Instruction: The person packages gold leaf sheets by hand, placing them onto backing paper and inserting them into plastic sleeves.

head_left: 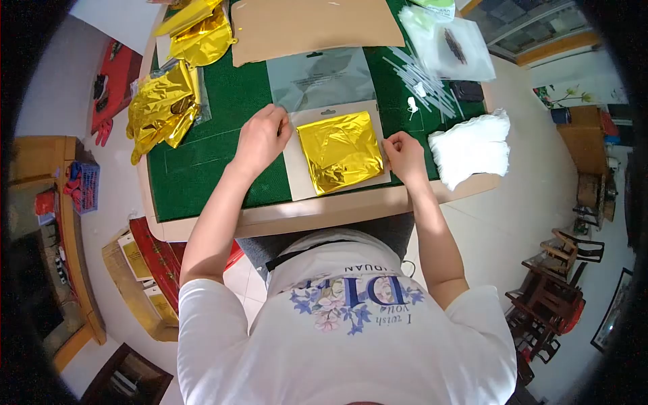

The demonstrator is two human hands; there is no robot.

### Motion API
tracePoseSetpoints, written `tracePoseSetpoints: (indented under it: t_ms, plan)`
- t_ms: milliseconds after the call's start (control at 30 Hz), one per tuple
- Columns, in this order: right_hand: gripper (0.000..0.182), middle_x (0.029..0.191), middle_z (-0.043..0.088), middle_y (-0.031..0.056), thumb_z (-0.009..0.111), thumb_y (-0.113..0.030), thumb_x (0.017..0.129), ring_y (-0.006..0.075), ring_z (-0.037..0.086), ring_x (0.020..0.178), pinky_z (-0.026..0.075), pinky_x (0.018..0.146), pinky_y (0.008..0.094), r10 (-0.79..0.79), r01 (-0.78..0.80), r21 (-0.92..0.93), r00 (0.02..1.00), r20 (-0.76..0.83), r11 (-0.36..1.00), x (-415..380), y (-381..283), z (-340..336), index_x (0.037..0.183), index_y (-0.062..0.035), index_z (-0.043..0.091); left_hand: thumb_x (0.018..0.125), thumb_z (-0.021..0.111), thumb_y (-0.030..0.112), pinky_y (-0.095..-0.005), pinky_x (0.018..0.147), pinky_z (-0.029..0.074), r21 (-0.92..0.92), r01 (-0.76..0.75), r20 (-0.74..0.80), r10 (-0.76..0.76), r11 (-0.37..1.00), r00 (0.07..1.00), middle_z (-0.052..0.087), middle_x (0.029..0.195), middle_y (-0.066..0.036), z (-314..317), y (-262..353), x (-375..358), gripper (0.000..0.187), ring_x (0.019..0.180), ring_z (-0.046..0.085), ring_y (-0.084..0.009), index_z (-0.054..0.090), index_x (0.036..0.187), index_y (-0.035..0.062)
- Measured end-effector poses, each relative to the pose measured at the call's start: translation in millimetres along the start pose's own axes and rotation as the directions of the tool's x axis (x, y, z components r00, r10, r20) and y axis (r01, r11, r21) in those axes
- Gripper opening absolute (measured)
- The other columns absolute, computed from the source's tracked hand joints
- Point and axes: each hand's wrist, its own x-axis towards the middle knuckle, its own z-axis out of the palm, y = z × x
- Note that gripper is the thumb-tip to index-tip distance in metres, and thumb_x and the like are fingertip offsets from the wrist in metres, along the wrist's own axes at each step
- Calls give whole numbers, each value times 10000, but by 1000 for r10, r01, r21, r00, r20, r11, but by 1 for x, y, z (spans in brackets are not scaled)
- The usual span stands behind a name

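A folded piece of shiny gold foil (pixel 341 152) lies on a tan backing card (pixel 299 177) in front of me. From the card's far edge, a grey translucent plastic sheet (pixel 322 77) with small print and a hang hole stretches away; together they look like an opened packaging bag. My left hand (pixel 264 137) is closed, thumb and fingers pinched at the left edge where card and plastic meet. Also closed, my right hand (pixel 405 160) pinches the right edge beside the foil. What lies between the fingertips is mostly hidden.
Crumpled gold foil pieces (pixel 165 108) lie on the left of the green-topped table (pixel 236 94). Cardboard (pixel 317 27) covers the far side. White plastic sticks (pixel 425 84), clear bags (pixel 466 50), a black box (pixel 468 91) and a white stack (pixel 470 150) sit right.
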Motion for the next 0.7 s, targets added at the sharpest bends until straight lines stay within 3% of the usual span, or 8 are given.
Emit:
tracePoseSetpoints:
  t_ms: [333,400,433,500,533,567,633,700]
  plan:
    - [176,558,597,44,629,-132,889,122,581,459,438,452,266,73,-75,27,996,45,997,-5,-12,-1,803,15,583,781,632,43,-413,641,499,61,-39,-71,44,997,997,551,773,-123,3,14,-17,76,735,596,-320,558,791,26]
    - [142,730,650,90,636,-127,886,184,646,621,486,553,298,-52,44,-135,997,-59,990,-13,-23,-4,911,7,598,778,632,44,-409,639,501,59,-37,-83,42,998,996,549,775,-117,5,12,-19,81,734,596,-312,553,788,27]
    - [142,730,650,90,636,-127,886,184,646,621,486,553,298,-54,46,-135,997,-56,990,-18,-32,-4,911,7,598,778,632,44,-409,639,501,60,-34,-84,39,998,996,549,775,-117,5,12,-18,81,734,596,-312,553,788,27]
    - [210,994,644,140,648,-118,871,272,643,887,506,742,333,-482,453,-211,869,-112,866,-29,-45,-4,1056,-32,597,774,634,41,-401,635,502,82,-67,-108,76,994,991,542,782,-111,7,13,-17,88,746,593,-304,548,785,28]
    - [370,1277,537,170,671,-156,854,330,535,1163,430,965,436,-554,546,-184,833,10,817,-30,-42,-1,1209,-101,581,774,634,41,-401,635,502,81,-68,-107,76,994,991,542,782,-111,8,13,-16,88,746,593,-304,548,785,28]
    - [370,1277,537,170,671,-156,854,330,535,1163,430,965,436,-552,544,-185,834,9,819,-31,-41,2,1209,-101,581,774,634,41,-399,641,502,94,-72,-100,81,993,992,539,786,-109,9,13,-16,90,757,591,-301,545,785,28]
    - [508,1415,440,148,705,-248,822,349,395,1328,277,1084,563,-682,726,-396,678,274,562,-32,-44,12,1301,-181,551,773,634,42,-397,647,502,106,-81,-91,91,991,992,536,790,-107,9,14,-14,93,768,590,-298,543,784,27]
    - [563,1455,398,133,714,-291,803,342,345,1366,222,1095,599,-677,772,-310,635,372,555,-37,-48,17,1330,-211,533,775,632,43,-396,664,502,93,-59,-66,65,994,996,534,793,-104,8,14,-14,91,780,587,-294,544,789,29]
